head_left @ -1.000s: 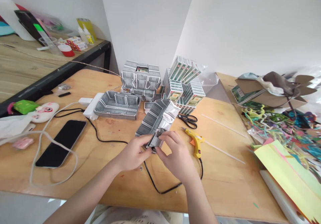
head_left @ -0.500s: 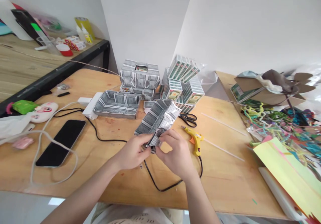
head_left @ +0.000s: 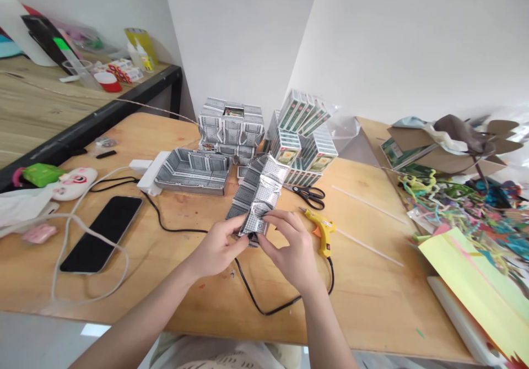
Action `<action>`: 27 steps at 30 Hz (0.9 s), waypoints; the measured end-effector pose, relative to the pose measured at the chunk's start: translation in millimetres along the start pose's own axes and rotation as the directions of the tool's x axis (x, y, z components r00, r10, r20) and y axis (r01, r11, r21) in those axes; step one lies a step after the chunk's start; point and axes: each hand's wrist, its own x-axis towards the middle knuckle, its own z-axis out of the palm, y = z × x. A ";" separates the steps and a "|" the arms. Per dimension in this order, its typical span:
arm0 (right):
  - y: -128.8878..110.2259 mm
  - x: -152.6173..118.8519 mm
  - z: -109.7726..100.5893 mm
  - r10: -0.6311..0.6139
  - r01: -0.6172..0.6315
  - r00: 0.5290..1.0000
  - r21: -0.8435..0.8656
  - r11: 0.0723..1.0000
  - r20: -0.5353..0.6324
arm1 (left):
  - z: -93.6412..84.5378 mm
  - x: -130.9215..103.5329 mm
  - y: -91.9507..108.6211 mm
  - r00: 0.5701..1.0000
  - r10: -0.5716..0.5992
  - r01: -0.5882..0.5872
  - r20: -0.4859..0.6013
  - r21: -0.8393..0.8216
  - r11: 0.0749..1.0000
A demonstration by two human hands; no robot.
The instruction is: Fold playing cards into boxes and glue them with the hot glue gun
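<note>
A long tray made of grey-patterned playing cards [head_left: 264,190] is held tilted above the table, its far end raised. My left hand [head_left: 219,247] pinches its near left corner between thumb and fingers. At the near right corner, my right hand [head_left: 291,248] has its fingertips on the card wall and its thumb below. The thumbs nearly meet at the near end, where the cards' underside is hidden. A similar open card box [head_left: 194,179] lies behind to the left. A yellow hot glue gun [head_left: 322,231] rests right of my right hand, beside black scissors [head_left: 311,195].
Behind stand a card-covered structure [head_left: 231,126] and stacked card decks [head_left: 303,143]. A phone [head_left: 103,235] and white cable [head_left: 88,226] lie left; glue sticks [head_left: 367,245] lie right. Pipe cleaners [head_left: 450,204] and coloured paper [head_left: 475,281] crowd the right edge. A black cord [head_left: 264,311] loops in front.
The card tray has turned more upright, its far end swinging left and its right wall now facing me more. Both hands keep hold at the near end. The other things stay put.
</note>
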 end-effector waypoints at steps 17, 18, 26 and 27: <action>2.1 -6.1 0.6 -0.006 0.008 0.997 0.036 0.999 -0.072 | -8.8 -3.1 -0.9 0.998 -0.037 0.045 0.046 -0.165 0.985; 1.7 -6.7 0.9 -0.008 0.012 0.997 0.047 0.999 -0.077 | -8.5 -3.2 -1.5 0.998 -0.043 0.051 0.047 -0.175 0.983; 1.7 -6.9 3.3 -0.045 0.050 0.992 0.041 0.998 -0.117 | -5.9 0.6 4.6 0.998 -0.050 0.057 0.038 -0.190 0.980; 2.6 -7.3 3.7 -0.048 0.053 0.992 0.039 0.998 -0.119 | -5.7 1.3 5.4 0.998 -0.054 0.060 0.035 -0.192 0.979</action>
